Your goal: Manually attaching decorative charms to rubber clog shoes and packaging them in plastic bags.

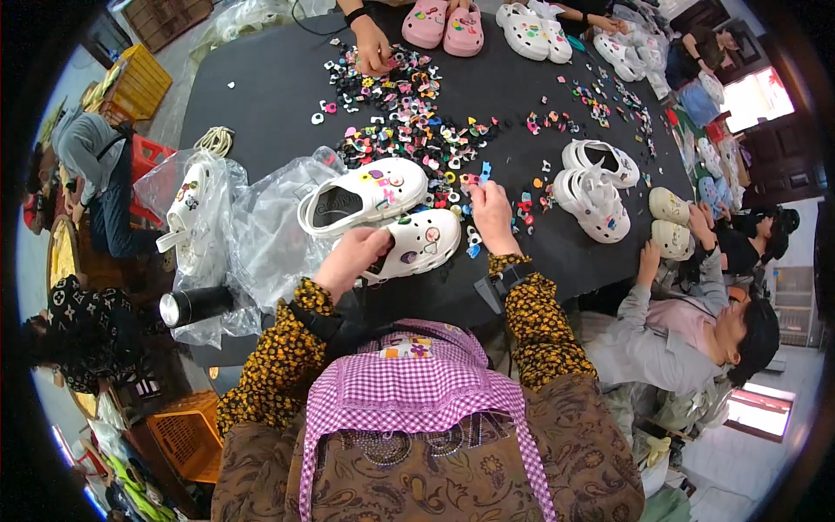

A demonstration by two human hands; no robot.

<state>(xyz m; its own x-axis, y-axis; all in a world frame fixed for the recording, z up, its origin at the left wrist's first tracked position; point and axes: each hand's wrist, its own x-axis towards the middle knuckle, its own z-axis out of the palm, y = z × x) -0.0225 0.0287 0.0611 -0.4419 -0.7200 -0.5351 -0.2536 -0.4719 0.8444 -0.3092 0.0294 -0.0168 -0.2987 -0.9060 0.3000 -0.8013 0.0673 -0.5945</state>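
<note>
In front of me on the dark table lie two white clogs with charms in their holes. My left hand (pixel 351 261) is closed on the rim of the nearer clog (pixel 426 246). The other clog (pixel 387 187) lies just beyond it, its opening toward the left. To the right of both, my right hand (pixel 491 214) is closed in a pinch over the table; whatever its fingertips hold is hidden. A blue charm (pixel 485 171) shows right beside those fingertips. Beyond the clogs spreads a heap of small colourful shoe charms (pixel 409 122).
Left are clear plastic bags (pixel 278 226), a bagged white clog (pixel 193 196) and a black bottle (pixel 196 306). Another white clog pair (pixel 593 204) stands right. A co-worker's hand (pixel 372 48) reaches into the charms; pink clogs (pixel 444 28) are at the far edge. Right, a person handles cream clogs (pixel 671 239).
</note>
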